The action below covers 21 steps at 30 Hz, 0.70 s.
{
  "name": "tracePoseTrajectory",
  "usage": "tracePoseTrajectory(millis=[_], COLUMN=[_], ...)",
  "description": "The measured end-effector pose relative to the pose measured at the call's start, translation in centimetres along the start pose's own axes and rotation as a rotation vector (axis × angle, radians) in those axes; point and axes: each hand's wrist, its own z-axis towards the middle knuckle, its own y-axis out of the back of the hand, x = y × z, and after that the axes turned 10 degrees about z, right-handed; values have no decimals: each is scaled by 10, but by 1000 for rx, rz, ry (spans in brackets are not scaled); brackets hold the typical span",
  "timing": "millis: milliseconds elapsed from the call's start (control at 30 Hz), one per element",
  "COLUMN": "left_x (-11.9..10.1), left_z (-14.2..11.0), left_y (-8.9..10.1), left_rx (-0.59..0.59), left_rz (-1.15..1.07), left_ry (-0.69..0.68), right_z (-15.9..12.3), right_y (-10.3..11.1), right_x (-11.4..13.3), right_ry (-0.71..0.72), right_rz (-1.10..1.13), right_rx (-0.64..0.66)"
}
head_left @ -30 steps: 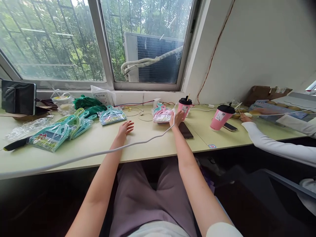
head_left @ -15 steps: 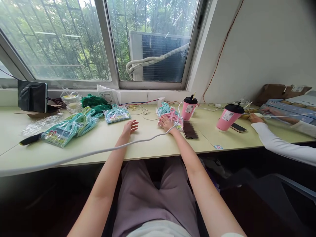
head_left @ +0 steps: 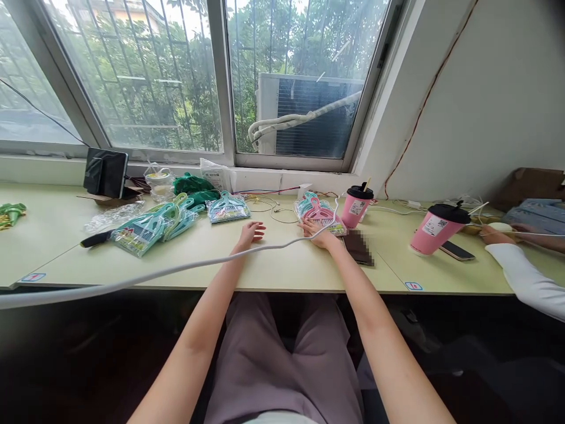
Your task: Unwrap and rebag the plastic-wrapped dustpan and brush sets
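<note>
My left hand (head_left: 251, 235) rests on the table with its fingers apart and nothing in it. My right hand (head_left: 318, 232) lies with fingers stretched out over the near edge of a plastic-wrapped pink dustpan-and-brush set (head_left: 321, 209), which partly overlaps teal sets (head_left: 306, 201) behind it. Close beyond my left fingers is another wrapped teal set (head_left: 228, 207). Farther left, several wrapped teal and green sets (head_left: 142, 231) lie in an overlapping pile. A pale cable (head_left: 273, 244) runs in front of both hands.
A pink cup (head_left: 355, 207) and a dark blurred flat object (head_left: 358, 247) sit right of my hand. Farther right are a second pink cup (head_left: 436, 229), a phone (head_left: 457, 251) and a co-worker's sleeve (head_left: 525, 277). A black handle (head_left: 95, 239) and a tablet (head_left: 106, 172) are left.
My right hand has moved from beside the pink cup, leftward onto the wrapped pink set. My left hand stays on the table. The view has turned left, bringing more of the table's left side in.
</note>
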Motion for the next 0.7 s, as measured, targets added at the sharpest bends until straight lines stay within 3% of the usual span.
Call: tracePoseTrajectory(millis=[100,200,300,400,467,567,700], left_x=[2,6,5,2,2,6,10], left_z=[-2,-1,8,25,39,53,43], left_y=[-7,-12,-11,6,26,53,63], left_rx=[5,-33,-290,-522,-541,-454,-418], left_rz=[221,492,691,763,821,880,782], left_ry=[-95,-215,-310,-281,-268,-175,-184], right_z=[-2,-5,-10,-20,-27,-31,-30], right_y=[-3,-10,-14,-17,-18,-19,-21], right_x=[-1,10,30,50,57,56,49], right_ry=[-82,-3,123,198,171,20,-113], right_rz=[-29,-30,13,70,83,91,122], right_rx=[-91,-179,-262,-292,-304,-395,-448])
